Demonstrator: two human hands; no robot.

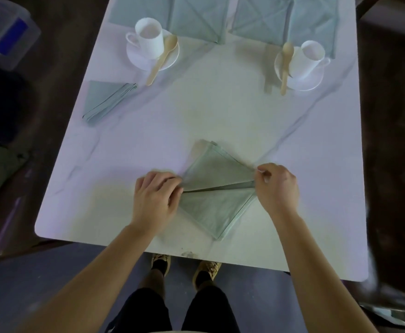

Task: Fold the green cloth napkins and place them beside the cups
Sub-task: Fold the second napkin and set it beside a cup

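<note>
Pinching the left-hand corner of a green napkin, the left hand has its fingers curled tight over the cloth, so the corner itself is hidden under them. Opposite it, the right hand nips the right-hand corner between thumb and fingertips; how much cloth it holds is hard to make out behind the knuckles. Between the two hands the napkin lies diamond-shaped on the white table, with a raised crease running from one hand to the other and a further layer peeking out at its far tip.

Beyond the left hand, well apart and toward the table's left edge, sits a folded napkin in a triangle. Farther out stands a white cup on a saucer with a wooden spoon resting on it. Beyond the right hand, a second cup stands on its own saucer, a second spoon beside it. At the far edge, unfolded napkins lie flat, cut off by the top of the frame, so their count is unclear. Left of the table a clear plastic box is blurred and partly cropped.
</note>
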